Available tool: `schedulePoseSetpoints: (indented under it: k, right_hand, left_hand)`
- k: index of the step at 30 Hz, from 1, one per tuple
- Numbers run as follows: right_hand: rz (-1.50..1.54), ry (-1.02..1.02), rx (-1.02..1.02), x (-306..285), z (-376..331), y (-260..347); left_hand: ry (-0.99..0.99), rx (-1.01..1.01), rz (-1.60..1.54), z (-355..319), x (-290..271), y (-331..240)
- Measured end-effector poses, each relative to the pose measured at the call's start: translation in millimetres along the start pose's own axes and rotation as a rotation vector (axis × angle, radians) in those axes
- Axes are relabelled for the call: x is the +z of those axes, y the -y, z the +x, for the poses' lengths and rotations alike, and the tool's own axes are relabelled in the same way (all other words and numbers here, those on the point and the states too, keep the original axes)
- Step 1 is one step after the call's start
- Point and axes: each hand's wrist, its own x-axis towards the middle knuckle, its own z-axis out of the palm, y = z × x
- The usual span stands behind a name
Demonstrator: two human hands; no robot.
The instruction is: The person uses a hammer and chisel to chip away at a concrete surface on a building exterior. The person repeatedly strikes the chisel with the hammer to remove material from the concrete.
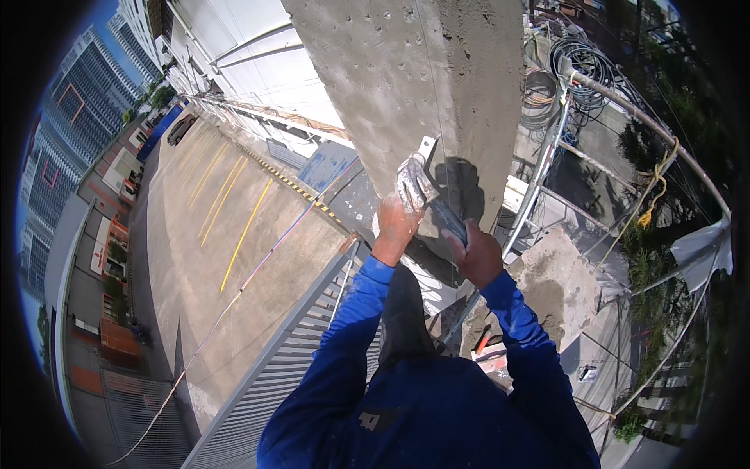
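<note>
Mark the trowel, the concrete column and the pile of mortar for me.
trowel [412, 181]: head view, on its mortar-smeared blade, against the column.
concrete column [406, 70]: head view, on its bare grey face above the hands.
pile of mortar [556, 289]: head view, on the grey heap right of the right hand.

Harsh direct sunlight, outdoors. My hands cast a sharp dark shadow [461, 187] on the concrete column [437, 86]. White roofing [258, 62] glares. Strong fisheye bending and black vignette at rim; centre sharp.
</note>
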Motion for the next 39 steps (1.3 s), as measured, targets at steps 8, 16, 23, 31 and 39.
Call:
schedulePoseSetpoints:
  k: [8, 16, 23, 31, 39]
  right_hand:
    - [0.358, -0.151, -0.609, -41, -26, 98]
    - [-0.006, 0.040, 0.016, 25, 6, -3]
    - [0.291, -0.094, -0.569, -27, -8, 102]
    - [-0.141, 0.180, -0.057, 35, 50, 22]
    - [0.202, 0.030, -0.733, 1, 12, 119]
  left_hand:
    - [0.159, -0.469, -0.005, -6, -9, 7]
    - [0.161, -0.268, 0.046, -38, 32, 41]
    - [0.027, -0.486, -0.181, -20, 0, 44]
    - [0.002, -0.173, 0.089, -13, 33, 67]
    - [0.043, -0.738, -0.273, 0, 1, 56]
